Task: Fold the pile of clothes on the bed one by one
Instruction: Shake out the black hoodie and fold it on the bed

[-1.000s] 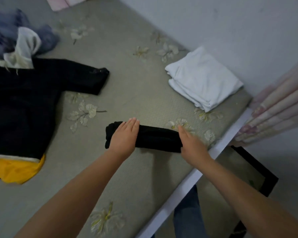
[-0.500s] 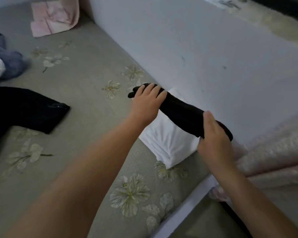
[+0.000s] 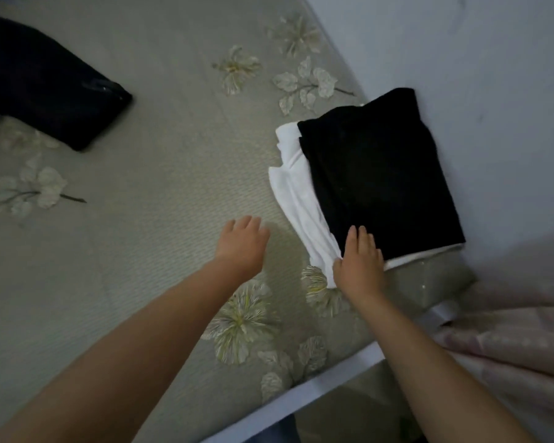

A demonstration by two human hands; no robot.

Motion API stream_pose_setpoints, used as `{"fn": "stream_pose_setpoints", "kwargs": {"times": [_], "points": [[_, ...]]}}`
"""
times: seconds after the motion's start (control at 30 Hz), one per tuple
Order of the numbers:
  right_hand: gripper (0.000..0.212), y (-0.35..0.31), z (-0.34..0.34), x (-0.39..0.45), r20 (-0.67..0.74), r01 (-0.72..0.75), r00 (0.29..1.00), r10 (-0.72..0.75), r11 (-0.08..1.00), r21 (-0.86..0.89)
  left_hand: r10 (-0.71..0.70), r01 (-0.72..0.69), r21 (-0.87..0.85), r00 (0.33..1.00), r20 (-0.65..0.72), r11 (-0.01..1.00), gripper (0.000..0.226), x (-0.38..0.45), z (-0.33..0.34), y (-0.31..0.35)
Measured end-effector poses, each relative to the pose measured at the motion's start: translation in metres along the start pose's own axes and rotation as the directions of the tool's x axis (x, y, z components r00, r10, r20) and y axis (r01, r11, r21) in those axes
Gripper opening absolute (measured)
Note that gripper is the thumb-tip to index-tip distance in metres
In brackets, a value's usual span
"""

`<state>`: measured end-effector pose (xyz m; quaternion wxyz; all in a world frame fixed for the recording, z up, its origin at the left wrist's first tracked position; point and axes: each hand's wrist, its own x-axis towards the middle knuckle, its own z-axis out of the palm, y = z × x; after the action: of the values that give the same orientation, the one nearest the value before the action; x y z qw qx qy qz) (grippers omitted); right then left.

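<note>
A folded black garment (image 3: 378,177) lies flat on top of a folded white garment (image 3: 298,199) at the bed's right side, against the wall. My right hand (image 3: 359,263) rests at the near corner of this stack, fingers flat on the black cloth and thumb at the white edge. My left hand (image 3: 242,243) hovers over the bedsheet just left of the stack, fingers loosely apart and holding nothing. The sleeve of a spread black garment (image 3: 48,87) reaches in from the upper left.
The bed (image 3: 147,193) has a grey-green sheet with pale flower prints. A white bed edge (image 3: 304,391) runs along the lower right. A pale wall (image 3: 480,75) stands behind the stack. Pinkish fabric (image 3: 512,334) hangs at the right.
Both hands carried the folded black garment from the sheet up and right, then laid it on the white stack. My left hand has let go and drawn back to the left.
</note>
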<state>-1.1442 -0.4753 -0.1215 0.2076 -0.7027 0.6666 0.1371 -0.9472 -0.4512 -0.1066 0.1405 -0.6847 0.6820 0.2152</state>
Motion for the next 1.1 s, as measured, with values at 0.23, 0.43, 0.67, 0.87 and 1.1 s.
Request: {"fn": "stream_pose_setpoints", "kwargs": {"times": [0.23, 0.43, 0.67, 0.87, 1.1], "points": [[0.052, -0.130, 0.009, -0.025, -0.005, 0.380, 0.925, -0.380, 0.925, -0.001, -0.207, 0.188, -0.165, 0.973, -0.105, 0.968, 0.044, -0.044, 0.001, -0.100], [0.053, -0.278, 0.017, -0.048, -0.020, 0.664, 0.748, -0.664, 0.747, 0.021, -0.445, 0.403, -0.246, 0.883, -0.149, 0.882, 0.039, -0.113, 0.006, -0.215], [0.052, -0.380, 0.047, -0.068, 0.132, 0.725, 0.688, -0.713, 0.681, -0.100, -0.662, 0.616, -0.337, 0.749, -0.030, 0.712, 0.041, -0.201, 0.054, -0.334], [0.052, -0.473, 0.086, -0.091, 0.195, 0.766, 0.643, -0.740, 0.625, -0.154, -0.747, 0.663, -0.441, 0.665, -0.024, 0.605, 0.044, -0.255, 0.111, -0.427], [0.051, -0.580, 0.138, -0.109, 0.269, 0.825, 0.565, -0.780, 0.520, -0.222, -0.829, 0.712, -0.513, 0.559, -0.001, 0.481, 0.063, -0.292, 0.196, -0.494]]}}
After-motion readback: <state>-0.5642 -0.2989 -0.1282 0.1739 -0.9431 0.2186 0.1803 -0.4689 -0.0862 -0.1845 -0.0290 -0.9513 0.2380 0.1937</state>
